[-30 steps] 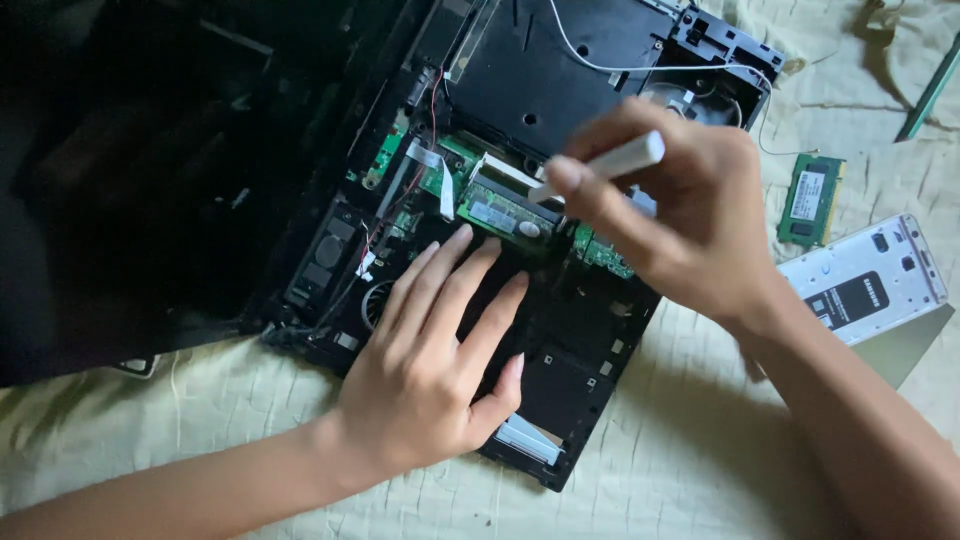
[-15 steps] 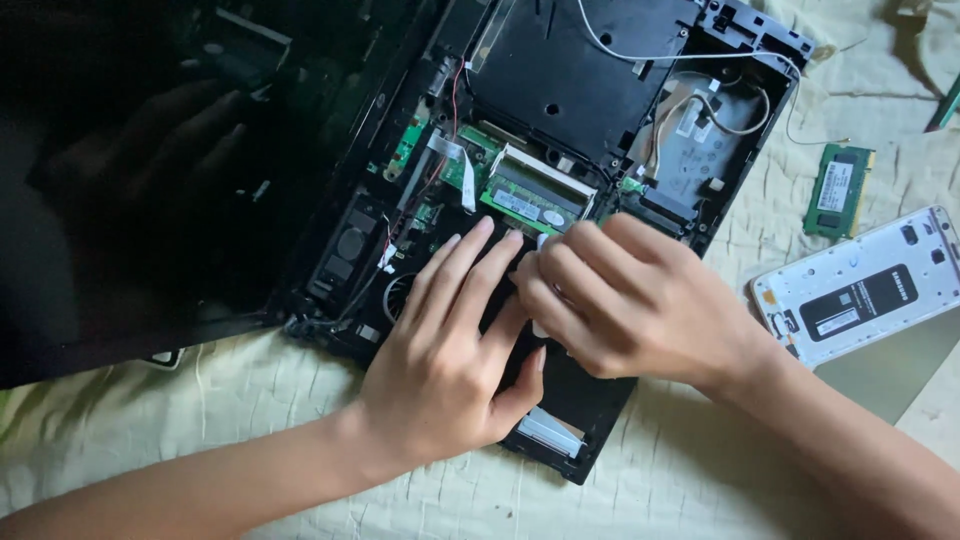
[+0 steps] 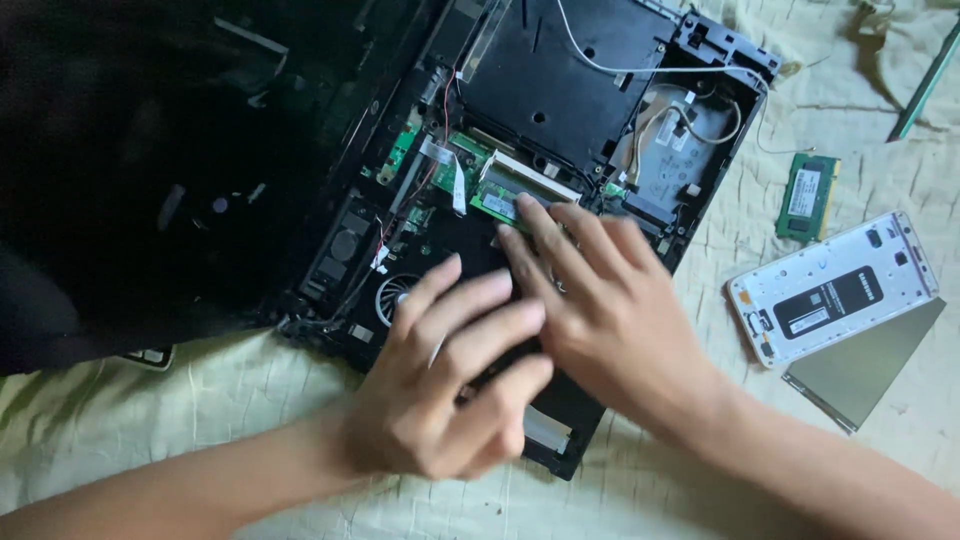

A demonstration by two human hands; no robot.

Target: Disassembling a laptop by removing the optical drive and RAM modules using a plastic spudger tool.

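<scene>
An opened black laptop chassis (image 3: 560, 90) lies on a pale cloth with its circuit boards and wires exposed. A green memory module (image 3: 505, 200) sits in its slot near the middle. My right hand (image 3: 610, 310) lies flat on the chassis, fingers spread, with the fingertips on or right beside that module. My left hand (image 3: 450, 385) rests just left of it on the lower part of the chassis beside the round fan (image 3: 392, 295), fingers loosely bent and a little blurred. No tool shows in either hand.
The laptop's dark screen (image 3: 150, 170) lies open to the left. On the cloth (image 3: 150, 430) at right are a loose green memory module (image 3: 805, 197), a white phone frame (image 3: 835, 290), a silver metal plate (image 3: 865, 365) and a thin green tool (image 3: 925, 85).
My right hand held a white tool above the module a second ago; it has come down flat onto the chassis and the tool is out of sight. My left hand's fingers have curled.
</scene>
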